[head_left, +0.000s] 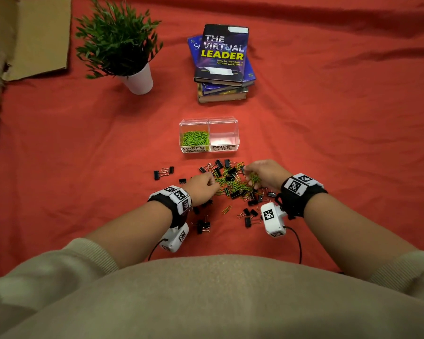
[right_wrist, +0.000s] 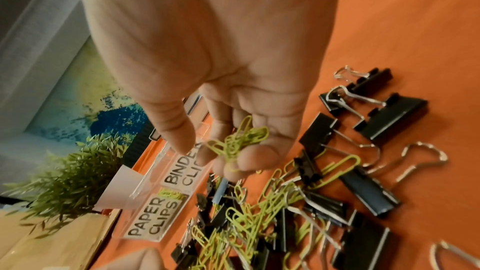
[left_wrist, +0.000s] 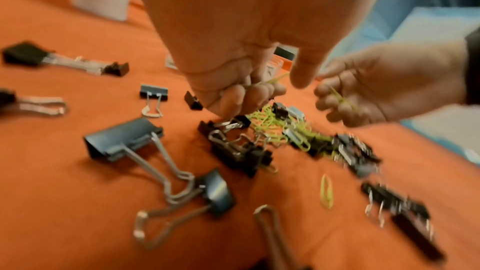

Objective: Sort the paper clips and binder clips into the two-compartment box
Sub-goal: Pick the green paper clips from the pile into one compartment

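Right hand (right_wrist: 233, 130) is cupping a small tangle of green paper clips (right_wrist: 237, 141), fingers curled under the bunch and thumb pressing in from the side. It is hovering just above the right side of the mixed pile (head_left: 230, 182). Left hand (head_left: 202, 188) is working at the pile's left edge; in the left wrist view its fingers (left_wrist: 241, 98) are curled tight, with a thin green wire showing between them, probably a clip or two, though blur is hiding the rest.

The two-compartment box (head_left: 233, 123) is standing just beyond the pile, lid back. Left cell, labelled PAPER CLIPS, is holding a heap of green clips; right cell, labelled BINDER CLIPS, is looking empty.

Handling, as a judgement: the paper clips are light, thin, springy wire, and they are hooking into each other, so a scooped handful is likely to travel as one clump, with strays dangling and dropping. A cupped palm suits them better than a fingertip pinch. The black binder clips (head_left: 163, 172) are stiffer and heavier, with silver wire handles that are snagging neighbours and green wire. Best taken by the black body, lifted clear and shaken loose. Several are lying scattered near the wrists and off to the left on the red cloth (head_left: 83, 167).
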A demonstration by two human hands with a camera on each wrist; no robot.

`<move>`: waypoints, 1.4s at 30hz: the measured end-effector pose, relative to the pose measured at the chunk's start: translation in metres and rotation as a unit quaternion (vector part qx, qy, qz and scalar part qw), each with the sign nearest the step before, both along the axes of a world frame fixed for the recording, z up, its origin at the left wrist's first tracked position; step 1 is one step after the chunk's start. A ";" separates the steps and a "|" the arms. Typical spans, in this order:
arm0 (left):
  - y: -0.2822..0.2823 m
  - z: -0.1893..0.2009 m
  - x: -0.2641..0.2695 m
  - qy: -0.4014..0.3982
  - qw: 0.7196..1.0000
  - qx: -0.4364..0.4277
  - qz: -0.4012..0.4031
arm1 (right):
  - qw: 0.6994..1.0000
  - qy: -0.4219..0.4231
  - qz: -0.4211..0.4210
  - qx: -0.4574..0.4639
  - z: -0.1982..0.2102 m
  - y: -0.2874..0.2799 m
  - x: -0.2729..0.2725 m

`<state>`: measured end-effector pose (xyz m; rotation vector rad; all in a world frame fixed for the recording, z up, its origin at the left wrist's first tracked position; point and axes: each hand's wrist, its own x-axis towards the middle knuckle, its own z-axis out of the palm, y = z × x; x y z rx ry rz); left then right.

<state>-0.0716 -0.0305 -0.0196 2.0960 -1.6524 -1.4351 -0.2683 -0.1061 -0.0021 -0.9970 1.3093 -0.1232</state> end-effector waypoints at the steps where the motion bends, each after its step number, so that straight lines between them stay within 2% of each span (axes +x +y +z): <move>1: -0.001 0.001 -0.001 0.028 0.999 0.005 0.036 | 1.000 0.020 0.014 -0.006 -0.001 0.000 0.001; 3: -0.004 0.001 0.000 0.057 0.995 0.012 0.081 | 0.988 0.102 0.092 -0.063 -0.003 0.003 0.004; 7: -0.009 0.002 0.003 0.031 0.996 -0.005 0.078 | 0.917 0.228 0.262 -0.197 -0.006 0.011 0.006; 10: -0.009 0.005 0.003 -0.046 0.998 -0.041 0.023 | 0.882 0.261 0.319 -0.230 -0.006 0.015 0.007; 16: -0.009 -0.004 0.001 -0.156 0.974 -0.100 -0.134 | 0.858 0.280 0.362 -0.236 -0.009 0.025 0.008; 20: -0.012 -0.008 -0.002 -0.213 0.953 -0.106 -0.186 | 0.860 0.279 0.366 -0.220 -0.009 0.029 0.009; 23: -0.013 -0.009 0.000 -0.247 0.938 -0.108 -0.217 | 0.871 0.264 0.386 -0.149 -0.001 0.022 0.013; 27: -0.012 -0.010 0.005 -0.256 0.933 -0.098 -0.234 | 0.943 0.180 0.260 -0.106 0.007 0.010 0.009; 30: -0.011 -0.009 0.008 -0.240 0.939 -0.090 -0.229 | 0.967 0.130 0.206 -0.078 0.019 -0.005 0.016; 33: -0.007 -0.007 0.015 -0.209 0.952 -0.083 -0.208 | 0.988 0.043 0.141 -0.052 0.036 -0.025 0.039; 35: -0.003 -0.004 0.022 -0.171 0.968 -0.069 -0.169 | 0.991 0.014 0.114 -0.062 0.044 -0.037 0.061; 38: 0.002 0.005 0.033 -0.087 0.992 -0.064 -0.068 | 0.983 0.035 0.119 -0.133 0.047 -0.053 0.101; 42: 0.003 0.019 0.048 -0.036 0.997 -0.061 0.035 | 0.939 0.133 0.182 -0.259 0.034 -0.062 0.146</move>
